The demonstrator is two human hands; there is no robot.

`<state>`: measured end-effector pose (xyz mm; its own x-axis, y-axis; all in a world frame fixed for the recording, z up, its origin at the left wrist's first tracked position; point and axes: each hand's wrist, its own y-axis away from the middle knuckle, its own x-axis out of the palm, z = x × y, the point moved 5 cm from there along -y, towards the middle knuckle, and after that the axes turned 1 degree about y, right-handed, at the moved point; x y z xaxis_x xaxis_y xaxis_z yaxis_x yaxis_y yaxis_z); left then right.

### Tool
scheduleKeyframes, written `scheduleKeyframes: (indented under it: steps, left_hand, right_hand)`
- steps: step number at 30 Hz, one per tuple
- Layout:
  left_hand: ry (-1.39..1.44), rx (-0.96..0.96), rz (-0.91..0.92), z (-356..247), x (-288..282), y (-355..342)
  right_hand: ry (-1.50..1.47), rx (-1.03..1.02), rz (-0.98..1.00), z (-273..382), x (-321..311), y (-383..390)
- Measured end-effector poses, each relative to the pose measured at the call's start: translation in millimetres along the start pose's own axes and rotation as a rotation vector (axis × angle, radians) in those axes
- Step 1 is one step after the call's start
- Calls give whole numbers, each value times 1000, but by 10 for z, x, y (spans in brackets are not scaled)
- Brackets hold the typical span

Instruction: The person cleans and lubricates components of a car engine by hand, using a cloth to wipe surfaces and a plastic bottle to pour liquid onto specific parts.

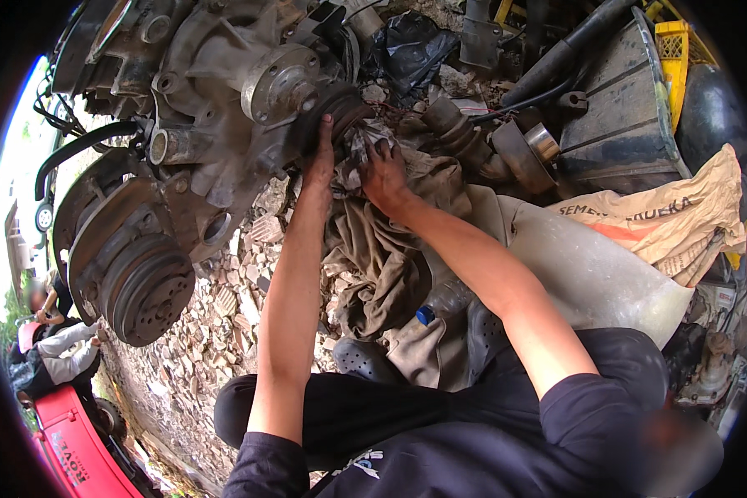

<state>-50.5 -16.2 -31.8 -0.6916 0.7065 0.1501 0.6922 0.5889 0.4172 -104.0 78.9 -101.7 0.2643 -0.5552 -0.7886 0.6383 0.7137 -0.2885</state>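
Head view. The landmark is the large metal casting (216, 108); the dark ring-shaped part (344, 108), the piece being worked, stands at its right side. The left hand (318, 166) lies against the near side of the ring-shaped part, thumb extended upward; its fingers are largely hidden, so how firmly they close cannot be told. The right hand (384, 176), farther right of the casting, is half closed, its bent fingers gathering crumpled pale material (357, 151) beside the ring-shaped part. Brown cloth (373, 266) lies below and to the right of the casting. The step appears to be wiping: good practice would be to steady the part with the left hand, follow its curve in short, even strokes, and refold the material as it soils
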Motion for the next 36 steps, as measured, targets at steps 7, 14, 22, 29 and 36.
scheduleKeyframes:
  steps: [7, 14, 22, 29, 36]
  left_hand:
    - [-111, -67, -150, -36, -180, 206]
    - [-86, -69, -125, -14, -126, 170]
    - [-105, -34, -3, 62, -146, 195]
    - [-120, 9, -81, -14, -271, 215]
    - [-99, 33, -93, 42, -323, 188]
  right_hand:
    - [72, -261, 73, 387, -203, -61]
    - [-223, -204, 162, 393, -24, -139]
    - [-1164, 830, -157, -440, -98, -49]
    - [-222, 122, 36, 409, -107, 62]
    - [-840, 37, 110, 369, -132, -81]
